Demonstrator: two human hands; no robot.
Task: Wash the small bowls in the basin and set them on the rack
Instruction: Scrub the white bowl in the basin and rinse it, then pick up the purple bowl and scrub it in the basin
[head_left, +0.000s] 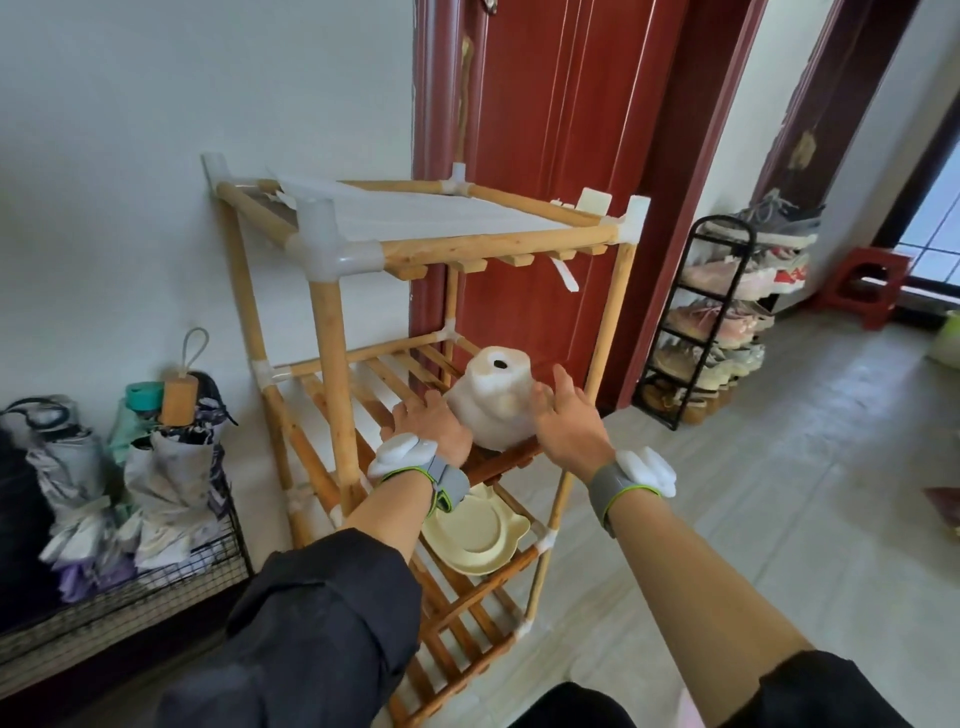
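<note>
A wooden rack (332, 332) with slatted shelves stands against the white wall. On its middle shelf sits a white lumpy rounded object (491, 402) with a dark hole in its top; whether it is a paper roll or stacked bowls I cannot tell. My left hand (428, 423) lies at its left side, low on the slats, fingers forward. My right hand (566, 415) is at its right side with fingers spread, the thumb touching it. A cream plate with small ears (475, 532) lies on the shelf below. No basin is in view.
A wire basket (156, 587) with folded umbrellas and bottles stands to the rack's left. A red door (545, 130) is behind the rack. A black shoe rack (727, 322) and a red stool (867, 280) stand to the right on the tiled floor.
</note>
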